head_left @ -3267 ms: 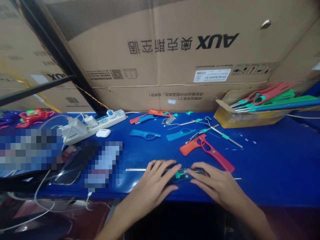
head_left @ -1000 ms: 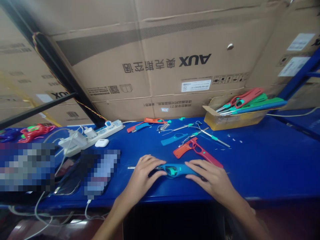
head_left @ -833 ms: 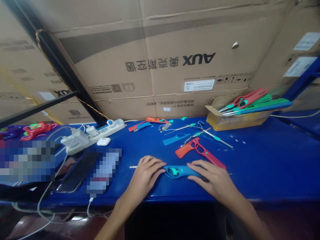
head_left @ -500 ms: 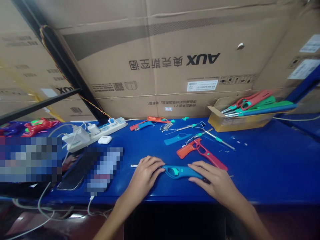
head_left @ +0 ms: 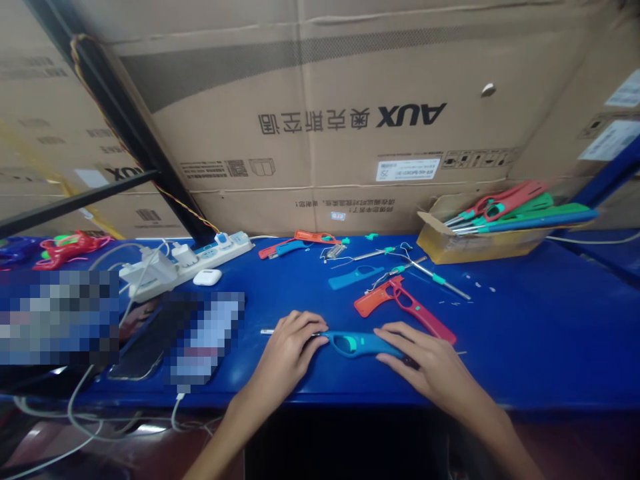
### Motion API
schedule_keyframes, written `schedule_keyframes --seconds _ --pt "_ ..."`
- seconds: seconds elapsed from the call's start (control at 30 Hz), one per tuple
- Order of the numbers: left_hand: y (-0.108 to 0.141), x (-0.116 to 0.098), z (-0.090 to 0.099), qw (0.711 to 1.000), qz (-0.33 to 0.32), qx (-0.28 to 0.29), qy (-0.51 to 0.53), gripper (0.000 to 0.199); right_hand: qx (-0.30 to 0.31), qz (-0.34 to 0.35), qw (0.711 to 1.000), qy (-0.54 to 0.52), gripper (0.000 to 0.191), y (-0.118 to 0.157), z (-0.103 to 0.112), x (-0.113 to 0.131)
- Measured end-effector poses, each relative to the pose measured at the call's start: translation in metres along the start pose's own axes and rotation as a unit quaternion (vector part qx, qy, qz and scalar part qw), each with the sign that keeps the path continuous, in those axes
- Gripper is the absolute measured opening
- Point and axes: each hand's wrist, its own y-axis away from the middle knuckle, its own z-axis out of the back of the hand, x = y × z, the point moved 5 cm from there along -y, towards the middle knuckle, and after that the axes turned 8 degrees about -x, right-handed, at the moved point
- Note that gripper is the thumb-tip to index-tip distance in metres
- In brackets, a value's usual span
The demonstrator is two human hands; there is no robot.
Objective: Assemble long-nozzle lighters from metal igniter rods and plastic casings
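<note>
Near the front of the blue table lies a blue lighter (head_left: 367,344) with a green trigger, held crosswise between both hands. My left hand (head_left: 295,343) is closed around its metal tube, whose tip sticks out to the left. My right hand (head_left: 420,353) grips the handle end, thumb below and fingers above; the dark end is partly hidden by it. Just behind are an orange casing piece (head_left: 371,301) and a red casing piece (head_left: 430,320). Further back sit a blue casing half (head_left: 353,277) and metal tubes with green parts (head_left: 450,285).
A cardboard box (head_left: 480,247) of lighters stands at the back right. On the left are a power strip (head_left: 220,252), a white earphone case (head_left: 207,277), a dark phone (head_left: 145,340) and a lit phone (head_left: 207,343) with cables. Large cartons (head_left: 320,80) rise behind the table (head_left: 550,333).
The view has shifted slightly, moving the items on the left a little further left in the picture. Both hands keep the same hold on the blue lighter.
</note>
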Motion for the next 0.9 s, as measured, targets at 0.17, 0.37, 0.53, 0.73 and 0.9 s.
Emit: schedule_keyframes --seconds 0.17,0.37,0.53,0.73,0.9 --pt "-0.001 0.003 0.000 1.000 0.007 -0.009 0.009 0.014 0.009 -0.004 1.000 0.001 0.037 -0.001 -0.002 -0.001" --pt "-0.002 0.000 0.001 1.000 -0.007 -0.006 -0.014 0.012 0.027 -0.004 1.000 0.001 0.039 -0.003 -0.004 -0.001" --pt "0.001 -0.010 -0.003 0.993 -0.052 -0.034 -0.103 0.017 0.022 -0.004 1.000 0.022 0.042 -0.001 -0.006 -0.001" --pt "0.005 -0.012 -0.007 0.983 -0.088 -0.060 -0.148 0.020 0.019 -0.010 0.999 0.045 0.039 0.002 -0.006 -0.001" --pt "0.005 -0.007 -0.010 0.984 -0.086 -0.043 -0.152 0.025 -0.005 0.004 0.999 0.051 0.037 0.002 -0.004 0.002"
